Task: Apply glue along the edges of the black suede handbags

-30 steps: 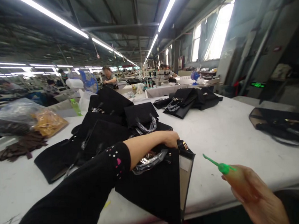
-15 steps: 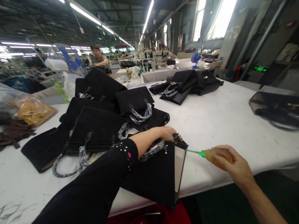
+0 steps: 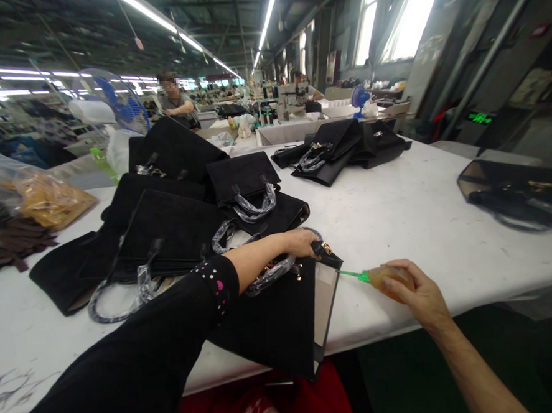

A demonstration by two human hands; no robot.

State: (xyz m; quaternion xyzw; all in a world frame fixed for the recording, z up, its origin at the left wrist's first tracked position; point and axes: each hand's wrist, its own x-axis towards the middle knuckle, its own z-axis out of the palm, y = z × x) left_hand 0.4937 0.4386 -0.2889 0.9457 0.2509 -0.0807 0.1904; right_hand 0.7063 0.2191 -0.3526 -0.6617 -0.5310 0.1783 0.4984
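A black handbag (image 3: 264,325) lies at the table's front edge, its pale inner side panel facing right. My left hand (image 3: 301,242) is closed on the top of this bag, beside a short black strap with gold-coloured hardware; the fingertips are partly hidden. Plastic film wraps the bag's handle (image 3: 273,275) under my left wrist. In my right hand (image 3: 414,291) is a soft squeeze bottle (image 3: 390,282) of amber liquid, held sideways. Its thin green nozzle (image 3: 355,276) points left, with the tip at the bag's upper right edge.
Several black handbags (image 3: 179,228) are piled on the left of the white table (image 3: 398,211), and more bags (image 3: 333,150) lie at the back. Dark brown strips (image 3: 14,244) and a plastic bag of yellowish pieces (image 3: 51,198) sit far left. Another wrapped bag (image 3: 523,194) rests at right.
The whole view has shifted slightly, so most things appear a little further left and higher. The nozzle tip stays at the bag's edge, and both hands keep their holds.
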